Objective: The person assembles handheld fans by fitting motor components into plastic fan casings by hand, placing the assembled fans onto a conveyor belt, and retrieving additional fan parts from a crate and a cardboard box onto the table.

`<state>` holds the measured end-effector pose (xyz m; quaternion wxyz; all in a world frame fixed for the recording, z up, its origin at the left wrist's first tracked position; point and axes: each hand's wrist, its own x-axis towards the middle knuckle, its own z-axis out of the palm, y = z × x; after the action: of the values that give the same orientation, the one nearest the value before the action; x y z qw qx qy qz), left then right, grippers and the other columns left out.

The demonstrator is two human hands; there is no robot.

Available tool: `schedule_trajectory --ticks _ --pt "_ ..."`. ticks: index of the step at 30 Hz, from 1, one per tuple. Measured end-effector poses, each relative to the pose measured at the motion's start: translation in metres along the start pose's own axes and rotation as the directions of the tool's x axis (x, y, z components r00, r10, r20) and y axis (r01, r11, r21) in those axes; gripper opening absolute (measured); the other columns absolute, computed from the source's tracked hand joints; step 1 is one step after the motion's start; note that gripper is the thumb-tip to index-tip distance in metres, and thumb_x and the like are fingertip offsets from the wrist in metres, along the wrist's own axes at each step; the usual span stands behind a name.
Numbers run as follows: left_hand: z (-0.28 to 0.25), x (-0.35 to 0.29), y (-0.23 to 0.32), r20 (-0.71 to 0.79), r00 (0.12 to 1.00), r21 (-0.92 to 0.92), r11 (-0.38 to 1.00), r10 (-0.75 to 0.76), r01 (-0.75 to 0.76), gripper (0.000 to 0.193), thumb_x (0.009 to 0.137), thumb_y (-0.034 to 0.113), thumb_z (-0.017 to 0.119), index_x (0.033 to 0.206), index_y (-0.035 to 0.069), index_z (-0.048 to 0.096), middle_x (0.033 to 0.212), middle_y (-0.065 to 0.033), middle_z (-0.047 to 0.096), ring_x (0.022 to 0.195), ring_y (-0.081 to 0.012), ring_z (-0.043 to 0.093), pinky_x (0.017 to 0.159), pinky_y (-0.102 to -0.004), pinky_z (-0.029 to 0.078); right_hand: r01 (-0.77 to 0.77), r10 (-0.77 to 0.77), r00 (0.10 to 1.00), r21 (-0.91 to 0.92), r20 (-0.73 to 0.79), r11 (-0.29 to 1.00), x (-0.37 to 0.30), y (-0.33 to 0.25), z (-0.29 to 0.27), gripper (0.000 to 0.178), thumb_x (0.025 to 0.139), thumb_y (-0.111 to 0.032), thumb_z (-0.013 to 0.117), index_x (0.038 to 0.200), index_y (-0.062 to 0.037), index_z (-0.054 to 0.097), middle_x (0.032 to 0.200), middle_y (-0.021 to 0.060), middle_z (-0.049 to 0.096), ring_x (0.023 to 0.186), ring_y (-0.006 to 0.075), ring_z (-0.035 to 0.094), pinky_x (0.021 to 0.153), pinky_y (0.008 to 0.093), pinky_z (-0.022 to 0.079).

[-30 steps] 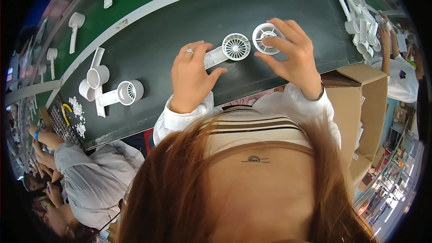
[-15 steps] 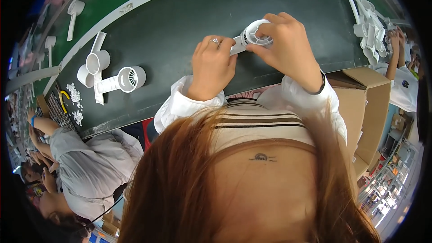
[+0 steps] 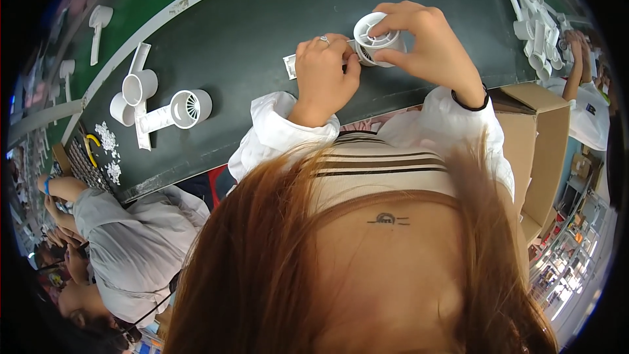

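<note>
My left hand [image 3: 324,78] is closed round the handle of a white plastic handheld-fan housing [image 3: 290,67], whose handle end sticks out to the left of the fingers. At the housing's right end is a round head with a dark-slotted grille, mostly covered. My right hand [image 3: 429,39] grips a white spoked round cover [image 3: 375,31] over that head, tilted, with fingers at its spokes and thumb on its near side. Whether the cover touches the head I cannot tell. To the left lie more white housings with round heads [image 3: 191,109] [image 3: 139,87].
Small white bits [image 3: 107,141] lie by yellow-handled pliers [image 3: 93,139] at the dark work surface's left end. White housings [image 3: 540,33] are heaped at the far right. An open cardboard box [image 3: 547,151] stands near my right. Other people sit at both sides; more housings lie on the green strip beyond.
The spoked cover has risen and tilted in my right hand. My left hand has slid right along the handle, baring its left end.
</note>
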<state>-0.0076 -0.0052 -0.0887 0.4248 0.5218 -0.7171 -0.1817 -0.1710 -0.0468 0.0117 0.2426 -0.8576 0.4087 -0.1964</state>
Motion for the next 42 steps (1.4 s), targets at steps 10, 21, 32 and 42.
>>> schedule_trajectory --ticks 10,21,32,42 --pt "0.0 0.01 -0.004 0.077 0.997 0.023 0.999 -0.03 0.028 0.009 0.068 0.015 0.061 0.063 0.007 0.059 0.063 -0.0062 0.059 0.063 -0.0262 0.058 0.064 -0.0373 0.038 0.246 -0.204 0.899 0.062 -0.388 0.967 -0.014 0.036 0.038 0.027 0.057 -0.006 0.079 0.08 -0.0006 0.067 0.104 0.0178 0.066 0.084 0.0284 0.062 0.074 0.033 0.049" --pt "-0.009 0.016 -0.007 0.122 0.992 0.071 0.997 0.027 -0.036 0.011 0.073 0.017 0.06 0.069 0.006 0.062 0.067 -0.0065 0.061 0.065 -0.0269 0.059 0.063 -0.0376 0.039 0.265 -0.121 0.787 0.154 -0.605 0.952 -0.026 0.042 0.069 0.025 0.061 -0.007 0.08 0.081 0.001 0.067 0.104 0.021 0.065 0.097 0.0296 0.062 0.081 0.0335 0.048" --pt "-0.01 0.013 -0.007 0.099 0.995 0.076 0.996 0.035 -0.042 0.011 0.074 0.017 0.061 0.071 0.007 0.061 0.07 -0.0068 0.062 0.067 -0.0277 0.06 0.063 -0.0381 0.04 0.279 -0.084 0.873 0.35 -0.481 0.894 -0.026 0.048 0.06 0.024 0.059 -0.002 0.08 0.08 0.0022 0.069 0.107 0.0211 0.065 0.103 0.0314 0.06 0.087 0.0363 0.046" --pt "-0.006 0.006 -0.009 0.127 0.991 -0.05 0.997 -0.05 0.057 0.008 0.072 0.013 0.061 0.071 0.005 0.06 0.066 -0.0106 0.063 0.064 -0.0311 0.061 0.06 -0.0395 0.045 0.223 -0.057 0.95 0.543 -0.306 0.809 -0.022 0.056 0.046 0.022 0.056 -0.005 0.08 0.076 -0.0022 0.071 0.107 0.0202 0.065 0.1 0.0275 0.063 0.085 0.0341 0.048"
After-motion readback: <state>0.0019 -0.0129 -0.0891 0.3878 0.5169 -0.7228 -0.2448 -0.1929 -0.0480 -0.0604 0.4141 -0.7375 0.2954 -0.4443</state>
